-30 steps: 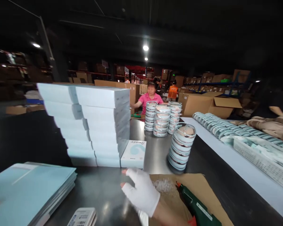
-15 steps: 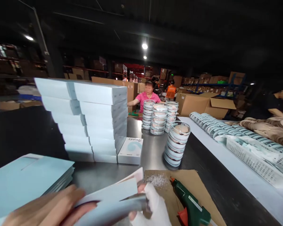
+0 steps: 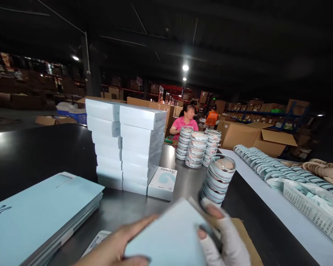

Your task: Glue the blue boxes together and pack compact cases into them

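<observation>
A light-blue carton is between my hands, tilted and blurred by motion. My left hand grips its left side, with the thumb near the bottom of the view. Across from it, my right hand, in a white glove with bare fingertips, is closed on the right edge. A stack of flat light-blue card blanks lies to the left. Beyond the carton stand piled pale boxes and a single printed box. The carton and my right hand cover most of a brown cardboard sheet; the glue gun is hidden.
A stack of clear round containers stands close beyond my right hand, with more stacks behind it. On the right are a white basket and rows of round containers. A co-worker in pink is across the table.
My view has swung left. The carton, with its flaps apart before, now shows a broad flat face upward. My right hand has moved up and right, over the cardboard sheet.
</observation>
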